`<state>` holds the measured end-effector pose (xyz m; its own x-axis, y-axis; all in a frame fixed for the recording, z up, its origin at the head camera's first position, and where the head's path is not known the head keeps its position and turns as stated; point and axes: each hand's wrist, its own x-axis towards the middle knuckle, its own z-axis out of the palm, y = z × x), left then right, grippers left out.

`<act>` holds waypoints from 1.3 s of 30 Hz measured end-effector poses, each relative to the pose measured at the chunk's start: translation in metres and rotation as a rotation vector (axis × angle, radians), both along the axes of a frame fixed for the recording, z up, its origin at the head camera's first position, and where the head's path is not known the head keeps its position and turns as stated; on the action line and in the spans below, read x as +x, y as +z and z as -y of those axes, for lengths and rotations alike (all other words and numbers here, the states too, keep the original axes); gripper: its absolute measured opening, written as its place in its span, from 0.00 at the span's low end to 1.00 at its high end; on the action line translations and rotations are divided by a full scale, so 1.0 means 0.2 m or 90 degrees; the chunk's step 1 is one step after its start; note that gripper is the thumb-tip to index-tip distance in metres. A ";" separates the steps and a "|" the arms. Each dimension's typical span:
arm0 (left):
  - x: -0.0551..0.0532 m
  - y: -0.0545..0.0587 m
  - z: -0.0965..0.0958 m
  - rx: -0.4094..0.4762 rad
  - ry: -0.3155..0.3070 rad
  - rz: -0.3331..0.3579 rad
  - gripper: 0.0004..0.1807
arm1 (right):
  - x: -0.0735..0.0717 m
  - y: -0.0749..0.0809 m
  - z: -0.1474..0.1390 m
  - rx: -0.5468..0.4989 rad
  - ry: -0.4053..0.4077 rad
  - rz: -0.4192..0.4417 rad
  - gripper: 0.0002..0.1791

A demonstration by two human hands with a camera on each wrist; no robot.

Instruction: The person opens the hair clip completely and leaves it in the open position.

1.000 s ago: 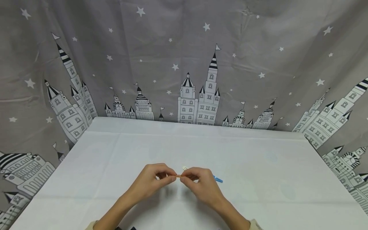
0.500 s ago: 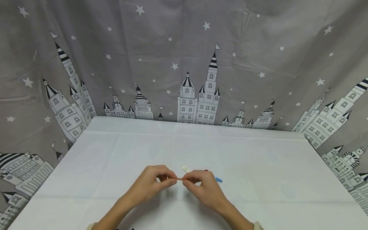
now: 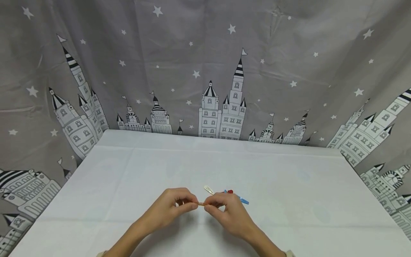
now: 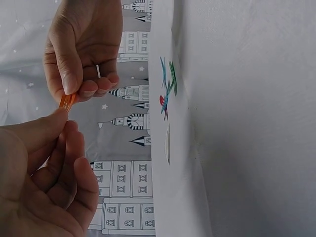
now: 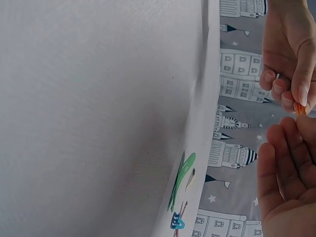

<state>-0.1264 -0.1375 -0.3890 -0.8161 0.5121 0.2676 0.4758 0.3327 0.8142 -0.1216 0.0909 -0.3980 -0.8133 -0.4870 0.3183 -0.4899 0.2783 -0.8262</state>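
Between the two hands is an orange snap hair clip [image 3: 201, 204], mostly covered by the fingertips. My left hand [image 3: 176, 206] pinches one end with thumb and forefinger. The other end is pinched the same way by my right hand [image 3: 227, 214]. In the left wrist view the orange clip [image 4: 66, 101] shows as a narrow strip with a slot along it. Both hands are held above the white table, with the fingertips close together.
Just beyond my right hand lie more hair clips: a cream one [image 3: 208, 189], a blue one [image 3: 243, 200] and a red piece [image 3: 229, 191], partly hidden. A green clip [image 5: 185, 170] shows in the wrist views. A grey castle-print curtain [image 3: 160, 71] hangs behind the table.
Both hands have come slightly down toward the person, still pinching the orange hair clip. More of the cream, red and blue clips now shows beyond the right hand.
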 end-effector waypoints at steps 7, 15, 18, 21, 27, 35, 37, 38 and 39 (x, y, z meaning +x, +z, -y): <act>0.02 0.01 0.00 -0.008 -0.025 0.001 0.04 | 0.01 0.00 -0.01 -0.008 0.025 -0.012 0.06; 0.03 0.01 0.00 -0.012 -0.045 -0.016 0.04 | 0.02 0.00 -0.03 -0.026 0.049 -0.024 0.06; 0.04 0.02 -0.01 -0.011 -0.053 -0.036 0.04 | 0.02 0.00 -0.03 -0.035 0.059 -0.031 0.06; 0.04 0.01 -0.01 0.000 -0.068 -0.062 0.04 | 0.02 0.00 -0.04 -0.037 0.065 -0.035 0.05; 0.04 0.01 -0.01 0.020 -0.100 -0.091 0.05 | 0.03 0.00 -0.05 -0.039 0.074 -0.030 0.05; 0.04 0.01 0.00 0.015 -0.118 -0.090 0.05 | 0.03 -0.01 -0.05 -0.043 0.081 -0.014 0.05; 0.05 0.01 0.00 0.016 -0.120 -0.084 0.05 | 0.04 -0.02 -0.05 -0.042 0.082 -0.010 0.05; 0.05 0.01 0.00 0.017 -0.123 -0.083 0.05 | 0.04 -0.02 -0.05 -0.042 0.082 -0.010 0.05; 0.05 0.01 0.00 0.019 -0.125 -0.082 0.05 | 0.04 -0.02 -0.05 -0.042 0.082 -0.011 0.05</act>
